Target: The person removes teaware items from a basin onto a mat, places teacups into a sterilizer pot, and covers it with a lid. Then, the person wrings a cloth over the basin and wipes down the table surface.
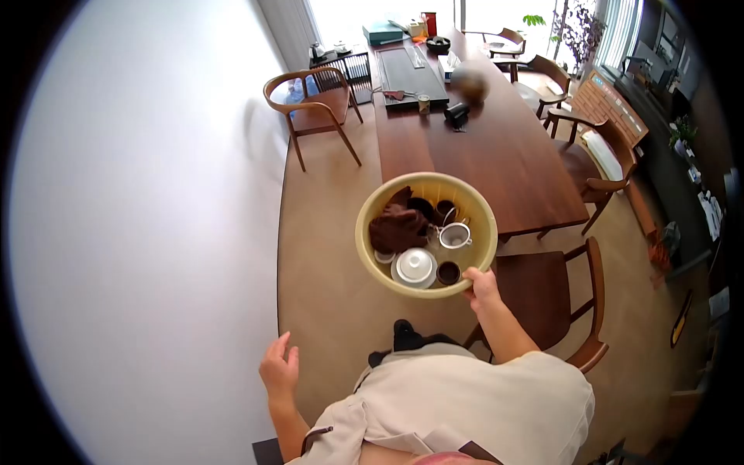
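My right hand grips the rim of a round yellow basin, held out in front of my body above the floor. Inside it lie a crumpled brown cloth, a white lidded tea bowl on a saucer, a tea strainer and several small dark cups, one dark cup close to my right hand. Off to the left, near the white wall, my left hand hangs with its fingers apart and holds nothing.
A long wooden table stands ahead, bearing a dark tea tray and a black cup-like object. One wooden chair is close on my right, another chair at the far left. A white wall runs along the left.
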Action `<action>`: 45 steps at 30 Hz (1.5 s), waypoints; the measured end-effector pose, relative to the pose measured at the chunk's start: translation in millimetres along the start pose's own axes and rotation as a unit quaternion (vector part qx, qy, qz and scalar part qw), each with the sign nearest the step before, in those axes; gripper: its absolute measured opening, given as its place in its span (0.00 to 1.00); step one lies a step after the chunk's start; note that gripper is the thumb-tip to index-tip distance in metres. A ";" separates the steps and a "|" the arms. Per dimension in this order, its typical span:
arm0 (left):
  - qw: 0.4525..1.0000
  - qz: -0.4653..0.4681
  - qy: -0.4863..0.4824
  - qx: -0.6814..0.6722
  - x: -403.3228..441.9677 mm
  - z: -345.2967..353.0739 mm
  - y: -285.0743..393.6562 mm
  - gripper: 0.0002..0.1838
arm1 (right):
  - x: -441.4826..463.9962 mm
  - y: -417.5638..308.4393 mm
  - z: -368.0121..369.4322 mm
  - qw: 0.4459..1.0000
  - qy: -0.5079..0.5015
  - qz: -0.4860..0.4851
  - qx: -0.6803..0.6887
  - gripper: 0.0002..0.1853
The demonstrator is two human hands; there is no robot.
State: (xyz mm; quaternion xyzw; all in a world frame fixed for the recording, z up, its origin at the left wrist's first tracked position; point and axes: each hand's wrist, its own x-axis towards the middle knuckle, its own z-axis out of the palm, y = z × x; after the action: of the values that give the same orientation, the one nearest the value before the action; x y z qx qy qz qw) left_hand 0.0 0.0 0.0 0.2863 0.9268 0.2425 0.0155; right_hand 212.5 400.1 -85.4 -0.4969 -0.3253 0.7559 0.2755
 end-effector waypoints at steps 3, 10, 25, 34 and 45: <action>0.996 -0.068 -0.044 0.042 28.7 8.5 -54.0 0.20 | 29.3 -11.7 56.6 0.999 0.035 0.000 0.007 0.21; 0.983 -0.165 -0.072 0.035 195.4 5.4 -136.5 0.19 | 161.5 -18.4 174.9 0.991 0.103 -0.043 0.071 0.12; 0.958 0.249 -0.140 0.038 670.1 58.0 -92.2 0.17 | 342.6 -22.2 298.0 0.922 0.282 -0.126 0.234 0.05; 0.884 0.406 -0.230 -0.023 824.8 170.0 79.0 0.20 | 414.3 -75.3 296.1 0.927 0.318 -0.079 0.181 0.21; 0.795 0.530 -0.294 -0.005 912.7 257.6 210.4 0.21 | 455.3 -228.3 368.7 0.664 0.322 -0.413 -0.534 0.41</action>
State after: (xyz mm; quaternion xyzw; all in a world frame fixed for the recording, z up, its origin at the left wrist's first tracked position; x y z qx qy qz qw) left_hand -609.4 755.9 -30.2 0.7902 0.5796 0.1218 0.1578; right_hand -270.7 801.9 -62.5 -0.5860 -0.7360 0.0545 0.3346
